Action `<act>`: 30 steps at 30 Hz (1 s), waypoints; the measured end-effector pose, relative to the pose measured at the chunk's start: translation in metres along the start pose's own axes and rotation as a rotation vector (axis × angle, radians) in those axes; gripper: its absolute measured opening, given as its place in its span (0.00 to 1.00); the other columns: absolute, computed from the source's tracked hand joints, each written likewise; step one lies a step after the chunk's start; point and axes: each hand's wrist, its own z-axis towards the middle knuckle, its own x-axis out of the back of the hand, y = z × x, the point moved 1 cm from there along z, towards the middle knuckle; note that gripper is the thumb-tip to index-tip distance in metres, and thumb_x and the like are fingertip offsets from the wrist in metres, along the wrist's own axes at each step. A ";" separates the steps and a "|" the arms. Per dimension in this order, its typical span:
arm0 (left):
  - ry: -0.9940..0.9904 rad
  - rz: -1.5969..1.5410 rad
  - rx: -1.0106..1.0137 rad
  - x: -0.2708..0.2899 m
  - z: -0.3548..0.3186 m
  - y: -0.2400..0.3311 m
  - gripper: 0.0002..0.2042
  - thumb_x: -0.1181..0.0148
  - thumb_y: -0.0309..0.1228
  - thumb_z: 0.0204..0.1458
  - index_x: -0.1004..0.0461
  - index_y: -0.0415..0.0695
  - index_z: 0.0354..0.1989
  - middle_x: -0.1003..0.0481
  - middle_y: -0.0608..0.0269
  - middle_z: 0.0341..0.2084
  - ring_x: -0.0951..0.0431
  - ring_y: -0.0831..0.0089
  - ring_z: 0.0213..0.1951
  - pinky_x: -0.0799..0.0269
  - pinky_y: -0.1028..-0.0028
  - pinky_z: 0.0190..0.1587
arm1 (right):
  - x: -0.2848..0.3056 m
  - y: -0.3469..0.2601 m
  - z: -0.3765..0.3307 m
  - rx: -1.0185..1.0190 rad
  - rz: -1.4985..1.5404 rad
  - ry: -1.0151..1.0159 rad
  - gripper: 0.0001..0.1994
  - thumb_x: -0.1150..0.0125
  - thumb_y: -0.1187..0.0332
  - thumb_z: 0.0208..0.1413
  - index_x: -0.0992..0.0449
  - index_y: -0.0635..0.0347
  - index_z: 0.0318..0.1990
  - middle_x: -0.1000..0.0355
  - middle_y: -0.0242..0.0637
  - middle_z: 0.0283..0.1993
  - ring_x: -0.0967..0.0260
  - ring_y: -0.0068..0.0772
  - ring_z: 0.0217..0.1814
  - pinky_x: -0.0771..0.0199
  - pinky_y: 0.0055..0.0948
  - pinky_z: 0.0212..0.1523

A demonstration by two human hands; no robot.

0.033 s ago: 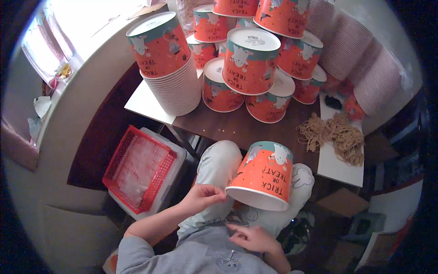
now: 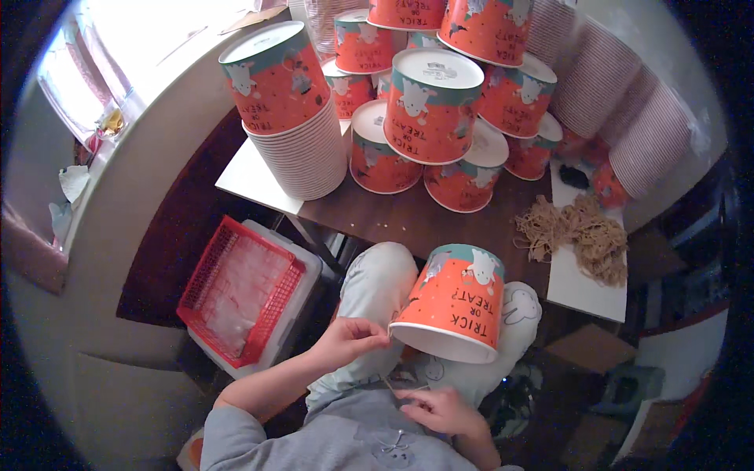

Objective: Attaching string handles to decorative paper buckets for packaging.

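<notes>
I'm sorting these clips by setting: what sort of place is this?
Probably a home craft or small assembly corner: orange paper buckets stacked on a brown table, a tan string pile, and a red basket on the floor.

A red basket (image 2: pixel 239 290) sits left of the table (image 2: pixel 377 216), twine pile (image 2: pixel 577 235) on its right

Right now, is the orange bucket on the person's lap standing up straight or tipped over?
Tipped. The orange bucket lies on its side across the lap, its open rim facing the person and its closed bottom pointing toward the table.

Orange-teal paper bucket (image 2: pixel 454 302) on lap, similar buckets (image 2: pixel 428 106) stacked on table (image 2: pixel 377 216), possibly lidded
</notes>
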 end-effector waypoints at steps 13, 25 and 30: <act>-0.034 -0.029 -0.039 -0.001 -0.002 -0.001 0.06 0.44 0.29 0.49 0.28 0.40 0.31 0.28 0.70 0.27 0.31 0.86 0.30 0.34 0.84 0.34 | -0.026 -0.015 0.069 0.178 0.112 0.883 0.11 0.41 0.66 0.46 0.31 0.62 0.33 0.31 0.41 0.30 0.31 0.38 0.28 0.32 0.32 0.30; -0.103 0.057 0.039 0.008 -0.004 -0.005 0.06 0.47 0.31 0.51 0.30 0.41 0.32 0.32 0.75 0.24 0.36 0.89 0.27 0.40 0.86 0.28 | -0.028 -0.012 0.056 0.140 0.235 0.451 0.08 0.53 0.65 0.53 0.34 0.60 0.28 0.33 0.46 0.20 0.32 0.49 0.23 0.35 0.42 0.21; -0.120 0.016 0.073 0.011 -0.007 -0.004 0.06 0.49 0.31 0.52 0.31 0.42 0.33 0.31 0.74 0.25 0.35 0.89 0.27 0.41 0.87 0.27 | -0.031 -0.010 0.055 0.152 0.202 0.454 0.07 0.53 0.69 0.53 0.31 0.62 0.28 0.34 0.43 0.19 0.31 0.40 0.22 0.34 0.31 0.22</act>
